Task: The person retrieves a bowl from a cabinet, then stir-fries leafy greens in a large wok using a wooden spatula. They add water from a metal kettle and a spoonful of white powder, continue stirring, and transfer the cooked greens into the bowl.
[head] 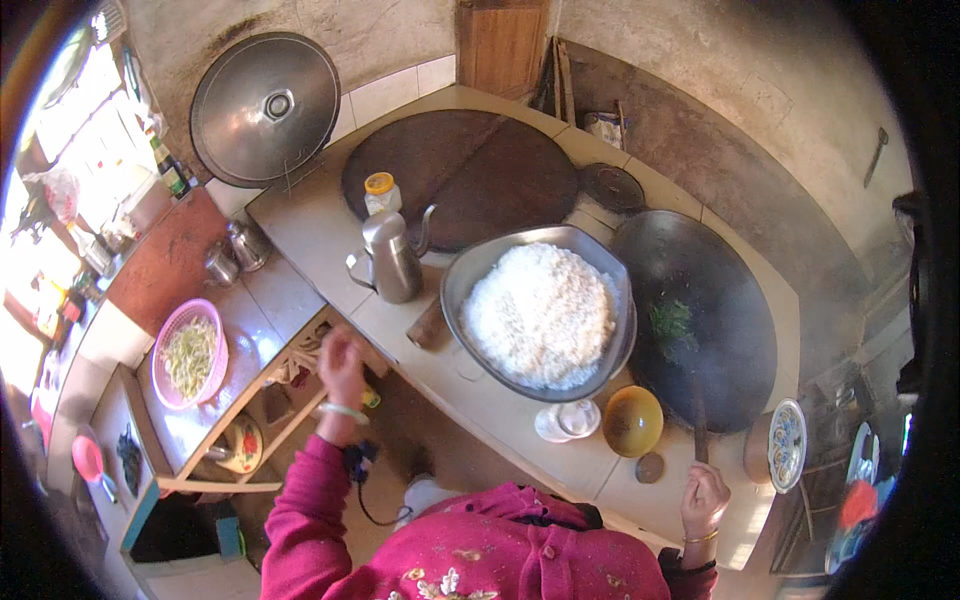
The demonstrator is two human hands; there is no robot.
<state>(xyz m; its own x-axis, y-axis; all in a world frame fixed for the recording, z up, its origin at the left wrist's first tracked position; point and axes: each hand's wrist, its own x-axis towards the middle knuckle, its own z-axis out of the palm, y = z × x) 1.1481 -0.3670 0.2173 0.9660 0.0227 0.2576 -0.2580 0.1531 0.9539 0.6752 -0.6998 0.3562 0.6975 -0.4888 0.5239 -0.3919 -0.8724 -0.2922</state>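
My right hand (705,496) grips the handle of a long cooking utensil (700,420), whose far end reaches into a large dark wok (720,300) set in the stove. Chopped greens (673,322) lie in the wok, amid some steam. My left hand (342,369), with a pale bangle at the wrist, is raised over the gap between the counters; its fingers look bent, and whether it holds anything is unclear. A wide metal basin (459,300) heaped with white rice (540,315) stands left of the wok.
Near the basin are a metal kettle (394,262), a yellow-lidded jar (382,195), a yellow bowl (633,421) and a white container (568,420). A patterned bowl (787,445) stands at right. A pink basket (159,360) of pale sprouts sits on the left counter. A metal lid (255,135) leans on the wall.
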